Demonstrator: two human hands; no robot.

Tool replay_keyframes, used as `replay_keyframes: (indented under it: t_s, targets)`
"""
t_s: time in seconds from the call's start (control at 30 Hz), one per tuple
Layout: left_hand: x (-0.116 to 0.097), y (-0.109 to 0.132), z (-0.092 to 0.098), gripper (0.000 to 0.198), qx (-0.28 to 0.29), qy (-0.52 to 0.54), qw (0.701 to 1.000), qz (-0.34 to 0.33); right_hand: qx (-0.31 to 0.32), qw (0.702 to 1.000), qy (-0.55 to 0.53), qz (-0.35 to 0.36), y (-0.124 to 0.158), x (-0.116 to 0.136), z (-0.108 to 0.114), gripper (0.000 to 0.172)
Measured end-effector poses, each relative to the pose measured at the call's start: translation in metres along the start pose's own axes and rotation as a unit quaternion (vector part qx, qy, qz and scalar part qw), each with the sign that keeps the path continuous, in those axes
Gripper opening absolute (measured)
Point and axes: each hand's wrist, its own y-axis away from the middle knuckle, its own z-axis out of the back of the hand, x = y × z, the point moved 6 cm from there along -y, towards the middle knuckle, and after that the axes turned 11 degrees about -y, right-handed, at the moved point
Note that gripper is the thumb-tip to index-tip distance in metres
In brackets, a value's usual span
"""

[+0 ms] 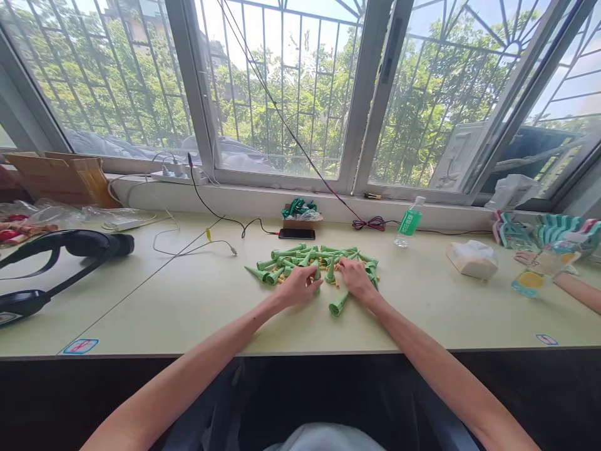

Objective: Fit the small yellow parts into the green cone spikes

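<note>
On the table a pile of green plastic cones (286, 254), hollow at the wide end, is mixed with small yellow pieces (335, 284). My left hand (297, 287) grips an upright green cone (317, 272) between thumb and fingers at the pile's near edge. Just to the right, another green cone (330, 270) stands on its wide end, untouched. My right hand (357, 277) reaches into the pile's right side with its fingers bent together; what they pinch, if anything, is hidden. Under its wrist lies a loose green cone (337, 307), wide end toward me.
Behind the pile are a phone (297, 233) and a small box (302, 219) with green wrapping. A bottle (409, 224) and tissue pack (472, 259) stand right; a black headset (66, 250) lies left. Another person's arm (580, 293) is at the far right.
</note>
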Motion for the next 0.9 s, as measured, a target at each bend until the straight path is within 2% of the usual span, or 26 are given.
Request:
replay_keyframes:
  t_s: [0.4, 0.7, 0.9]
  targets:
    - [-0.0013, -0.0001, 0.0007, 0.019, 0.007, -0.01, 1.0, 0.002, -0.016, 1.0, -0.027, -0.002, 0.0012, -0.0021, -0.0002, 0.02]
    - [-0.0008, -0.0004, -0.0007, 0.019, 0.01, -0.012, 1.0, 0.002, 0.011, 1.0, 0.004, 0.0, -0.0009, -0.0065, -0.0069, 0.024]
    - [-0.0026, -0.0002, 0.0012, 0.02, 0.005, -0.016, 1.0, 0.003, 0.007, 1.0, -0.006, -0.001, 0.0011, -0.0021, -0.0039, 0.016]
